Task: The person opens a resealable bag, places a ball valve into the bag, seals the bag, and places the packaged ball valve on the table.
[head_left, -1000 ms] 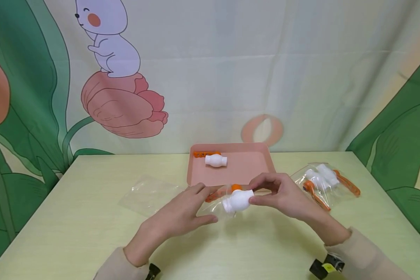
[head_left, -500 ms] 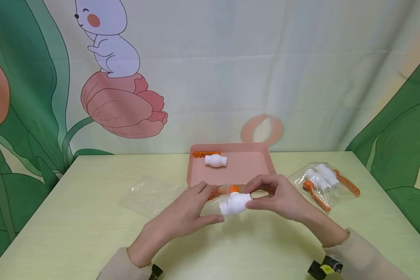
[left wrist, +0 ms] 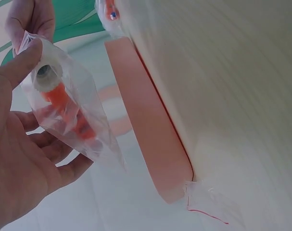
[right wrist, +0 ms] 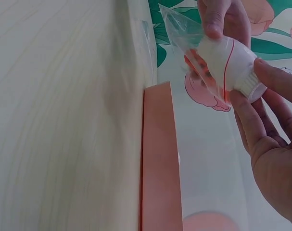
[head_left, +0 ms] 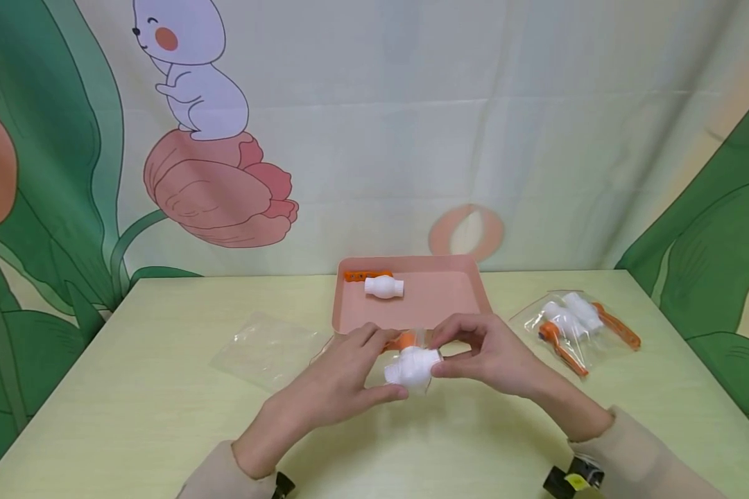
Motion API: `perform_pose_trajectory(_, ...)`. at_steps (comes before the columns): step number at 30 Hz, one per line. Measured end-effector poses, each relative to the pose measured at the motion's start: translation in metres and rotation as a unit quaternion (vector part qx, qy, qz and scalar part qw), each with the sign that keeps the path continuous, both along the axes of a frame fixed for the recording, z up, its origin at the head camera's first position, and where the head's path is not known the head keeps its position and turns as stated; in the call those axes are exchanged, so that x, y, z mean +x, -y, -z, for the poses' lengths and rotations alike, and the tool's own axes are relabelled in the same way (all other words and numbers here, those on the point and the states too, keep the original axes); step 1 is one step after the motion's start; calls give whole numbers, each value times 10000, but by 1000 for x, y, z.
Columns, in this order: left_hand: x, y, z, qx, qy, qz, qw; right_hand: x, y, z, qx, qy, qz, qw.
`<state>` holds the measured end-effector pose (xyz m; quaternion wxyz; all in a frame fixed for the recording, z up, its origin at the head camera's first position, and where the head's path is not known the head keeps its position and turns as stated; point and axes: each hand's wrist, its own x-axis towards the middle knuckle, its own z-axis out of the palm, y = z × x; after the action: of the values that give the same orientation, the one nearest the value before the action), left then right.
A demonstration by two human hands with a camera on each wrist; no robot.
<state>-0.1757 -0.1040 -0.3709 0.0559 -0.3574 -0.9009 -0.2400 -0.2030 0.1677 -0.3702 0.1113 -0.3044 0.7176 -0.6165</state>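
Low over the table, both hands meet at a clear zip bag (left wrist: 88, 91) with a red seal line. The right hand (head_left: 493, 357) pinches the ribbed end of a white bulging plastic tube (head_left: 412, 369) between thumb and fingers. In the right wrist view, most of that white tube (right wrist: 227, 60) is inside the bag, and its ribbed end sticks out past the seal line. My left hand (head_left: 333, 381) holds the bag, its thumb pressing the tube through the film and its fingers behind. Also inside is an orange plastic piece (left wrist: 69, 110), partly covered by the tube.
Behind the hands stands a pink tray (head_left: 440, 294) with another white bulging tube (head_left: 384, 287) and a perforated orange strip (head_left: 357, 276). A flat clear bag (head_left: 265, 350) lies at left. At right, a filled clear bag (head_left: 574, 329) contains white and orange parts.
The white tube has shifted left and slightly nearer, deeper into the bag. The right hand has moved left with it, and the left hand slightly right.
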Motion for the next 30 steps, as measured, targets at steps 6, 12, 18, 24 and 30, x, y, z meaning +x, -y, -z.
perform_pose_trajectory(6,0,-3,-1,-19,265,-41,9996,1,4,1,55,0,12,10000)
perform_pose_trajectory(12,-1,-5,0,99,584,-55,9982,2,6,2,21,-13,-64,10000)
perform_pose_trajectory(18,-2,-8,2,334,739,-165,9966,4,8,1,120,57,95,9999)
perform_pose_trajectory(24,-3,-9,3,536,797,-272,9950,4,8,3,184,-218,166,9995)
perform_pose_trajectory(30,-4,-8,3,751,672,-369,9942,6,6,6,156,-552,127,9983)
